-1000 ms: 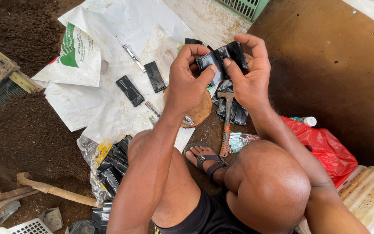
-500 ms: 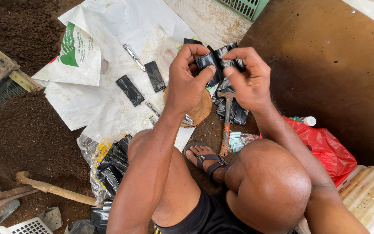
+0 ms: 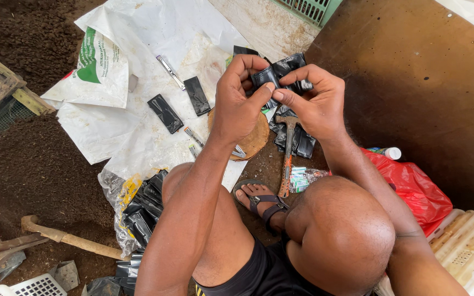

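Head view: your left hand point(image 3: 240, 107) and right hand point(image 3: 316, 101) both pinch the crumpled black plastic bag point(image 3: 281, 74) held between their fingertips, raised above the round wooden block point(image 3: 253, 140) and the wooden-handled hammer point(image 3: 286, 159).

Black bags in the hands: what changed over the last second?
The right hand moved in from the bags' right edge, its thumb now meeting the left hand's thumb over the black bags. Both hands still hold them. Hammer and wooden disc unmoved.
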